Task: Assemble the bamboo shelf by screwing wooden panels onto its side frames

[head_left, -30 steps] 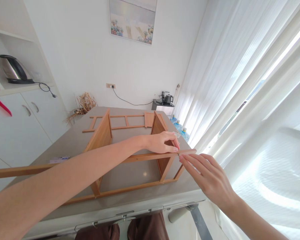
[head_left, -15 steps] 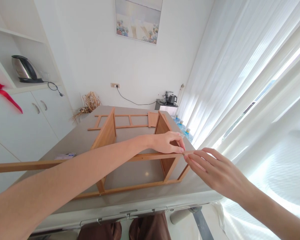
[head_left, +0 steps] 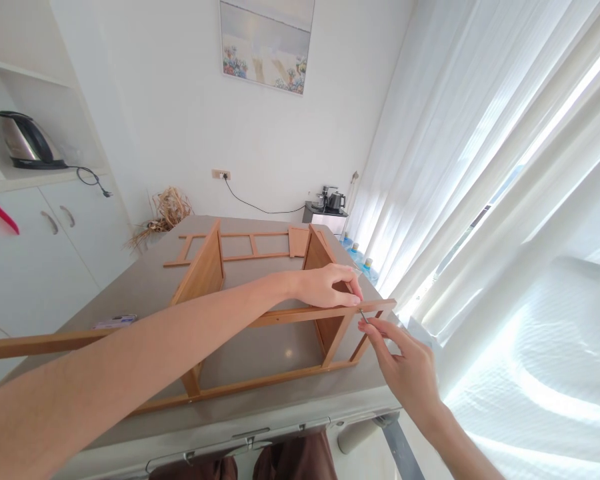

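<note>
Pinching a thin metal tool (head_left: 364, 317) just right of centre, my right hand (head_left: 410, 367) slants it up-left to the wooden rail (head_left: 300, 315) running lengthwise across the frame, where my left hand (head_left: 325, 285) curls beside the tip, its hold impossible to tell.

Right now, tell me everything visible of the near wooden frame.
The near wooden frame looks light brown, with two rails, crosspieces and two upright panels. It stands on the table, lower rail along the near edge; the upper rail runs out of view at left. The left grip touches that rail toward its right end, where the right grip holds a thin metal rod.
</note>
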`<move>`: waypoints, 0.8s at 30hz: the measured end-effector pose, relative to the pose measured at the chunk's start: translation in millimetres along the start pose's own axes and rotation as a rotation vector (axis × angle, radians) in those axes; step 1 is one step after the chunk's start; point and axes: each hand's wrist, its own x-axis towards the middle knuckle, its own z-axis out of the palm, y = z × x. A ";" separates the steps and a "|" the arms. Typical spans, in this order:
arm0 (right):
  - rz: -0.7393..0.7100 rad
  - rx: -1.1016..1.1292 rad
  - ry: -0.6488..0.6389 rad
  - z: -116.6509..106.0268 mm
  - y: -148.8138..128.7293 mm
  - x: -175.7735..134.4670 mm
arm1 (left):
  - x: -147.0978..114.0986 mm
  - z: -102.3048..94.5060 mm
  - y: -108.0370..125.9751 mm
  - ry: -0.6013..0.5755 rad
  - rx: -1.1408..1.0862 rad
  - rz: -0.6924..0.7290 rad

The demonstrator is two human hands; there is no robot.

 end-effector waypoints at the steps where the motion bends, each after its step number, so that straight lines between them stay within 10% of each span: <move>1: 0.037 0.034 -0.015 1.5 0.1 -2.9 | -0.1 0.1 0.0 0.001 0.000 -0.001; 24: 0.380 0.700 -0.138 24.7 -22.9 -10.2 | 2.3 2.4 -2.5 0.009 0.014 -0.026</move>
